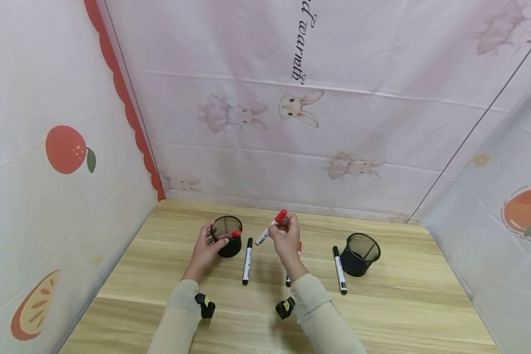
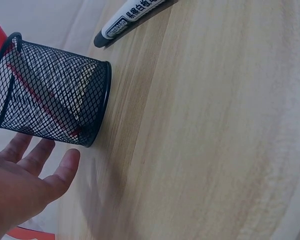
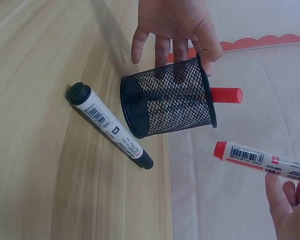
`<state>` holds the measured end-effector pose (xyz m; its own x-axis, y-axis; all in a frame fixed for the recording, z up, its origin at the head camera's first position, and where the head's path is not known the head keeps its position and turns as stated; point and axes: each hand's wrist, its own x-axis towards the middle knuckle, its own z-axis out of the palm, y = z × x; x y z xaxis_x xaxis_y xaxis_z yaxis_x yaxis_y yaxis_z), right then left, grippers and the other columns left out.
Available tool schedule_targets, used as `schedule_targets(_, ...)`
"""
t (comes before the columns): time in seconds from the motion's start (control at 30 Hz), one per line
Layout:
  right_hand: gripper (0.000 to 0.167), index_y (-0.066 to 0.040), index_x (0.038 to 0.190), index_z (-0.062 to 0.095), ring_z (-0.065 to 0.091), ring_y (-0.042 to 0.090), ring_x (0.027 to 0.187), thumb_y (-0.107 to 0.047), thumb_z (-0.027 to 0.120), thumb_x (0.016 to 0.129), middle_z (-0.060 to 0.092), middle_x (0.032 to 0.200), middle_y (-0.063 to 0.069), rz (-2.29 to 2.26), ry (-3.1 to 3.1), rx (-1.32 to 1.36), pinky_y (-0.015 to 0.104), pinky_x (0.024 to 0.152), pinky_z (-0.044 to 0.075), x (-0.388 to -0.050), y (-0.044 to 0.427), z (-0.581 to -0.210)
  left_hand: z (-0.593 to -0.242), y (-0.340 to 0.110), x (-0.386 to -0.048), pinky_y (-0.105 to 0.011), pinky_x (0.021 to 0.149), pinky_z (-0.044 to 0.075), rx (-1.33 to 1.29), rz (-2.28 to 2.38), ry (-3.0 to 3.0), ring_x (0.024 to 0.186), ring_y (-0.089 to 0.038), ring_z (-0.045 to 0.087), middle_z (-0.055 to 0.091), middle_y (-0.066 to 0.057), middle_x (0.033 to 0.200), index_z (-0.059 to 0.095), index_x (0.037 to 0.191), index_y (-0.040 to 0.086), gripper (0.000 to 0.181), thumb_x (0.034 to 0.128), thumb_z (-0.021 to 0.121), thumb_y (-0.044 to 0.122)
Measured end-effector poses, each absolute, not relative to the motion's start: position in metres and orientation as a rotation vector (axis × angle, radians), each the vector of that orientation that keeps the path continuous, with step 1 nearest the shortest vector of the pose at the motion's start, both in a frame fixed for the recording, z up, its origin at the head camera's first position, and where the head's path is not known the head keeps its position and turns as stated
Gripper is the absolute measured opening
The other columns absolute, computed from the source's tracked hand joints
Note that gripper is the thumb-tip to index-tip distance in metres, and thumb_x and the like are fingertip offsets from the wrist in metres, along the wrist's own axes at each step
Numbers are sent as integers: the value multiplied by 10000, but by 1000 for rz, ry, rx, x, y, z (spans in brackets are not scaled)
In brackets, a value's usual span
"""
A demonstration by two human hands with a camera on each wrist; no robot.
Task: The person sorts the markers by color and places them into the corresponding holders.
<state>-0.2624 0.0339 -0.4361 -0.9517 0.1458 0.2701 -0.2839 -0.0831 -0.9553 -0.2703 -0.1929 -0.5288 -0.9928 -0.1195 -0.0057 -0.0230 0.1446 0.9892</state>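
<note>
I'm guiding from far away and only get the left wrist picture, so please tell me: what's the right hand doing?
Observer: The right hand holds a slim white marker with a red cap.
Child: I see one round black mesh cup. Is there another?
Observer: Yes, a second round black mesh cup stands farther right.
Child: Anything next to that one?
Observer: A white marker with a black cap lies just left of it.

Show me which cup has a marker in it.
The left cup, at the left hand: a red marker pokes out past its rim. The right cup shows no marker inside.
</note>
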Motion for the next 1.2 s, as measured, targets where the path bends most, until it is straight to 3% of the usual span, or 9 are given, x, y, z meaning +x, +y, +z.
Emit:
schedule_targets(0.17, 281, 130, 1023, 445, 505, 238, 789, 150, 565, 770, 520, 900, 229, 2090, -1881, 177, 198, 624, 484, -265, 33, -436, -527, -192, -270, -510, 943, 368, 164, -2004, -2322, 1251, -409, 323, 296, -190, 1405, 270, 1440, 194, 715, 848, 669, 175)
schedule_targets(0.5, 240, 145, 1001, 469, 544, 260, 831, 145, 596, 797, 546, 928, 249, 2109, -1823, 219, 236, 737, 468, -269, 27, -438, -527, -192, -270, -491, 955, 364, 198, -2003, -2328, 1259, -397, 321, 291, -167, 1418, 267, 1438, 236, 720, 847, 678, 201)
schedule_targets(0.67, 210, 127, 992, 499, 564, 303, 892, 102, 609, 815, 584, 938, 245, 2099, -1851, 184, 280, 792, 472, -269, 24, -438, -517, -191, -267, -515, 961, 349, 182, -2018, -2330, 1254, -426, 315, 287, -209, 1412, 254, 1449, 175, 725, 853, 667, 165)
schedule_targets(0.83, 203, 102, 1002, 512, 573, 313, 941, 74, 617, 830, 615, 962, 234, 2110, -1881, 184, 280, 746, 497, -266, 21, -439, -513, -190, -264, -512, 970, 340, 177, -2020, -2332, 1251, -430, 320, 293, -216, 1410, 250, 1450, 167, 722, 858, 661, 151)
schedule_targets(0.97, 199, 106, 1005, 521, 575, 297, 902, 68, 618, 836, 620, 954, 238, 2097, -1903, 210, 263, 740, 487, -265, 20, -439, -525, -192, -269, -490, 968, 350, 181, -1981, -2337, 1246, -396, 340, 308, -167, 1407, 267, 1438, 239, 707, 856, 668, 190)
schedule_targets(1.2, 189, 87, 1013, 534, 568, 252, 839, 51, 618, 848, 618, 952, 218, 2074, -1984, 201, 217, 694, 478, -263, 18, -439, -525, -192, -270, -494, 955, 362, 183, -1982, -2326, 1241, -401, 343, 310, -173, 1401, 265, 1444, 219, 718, 853, 670, 180)
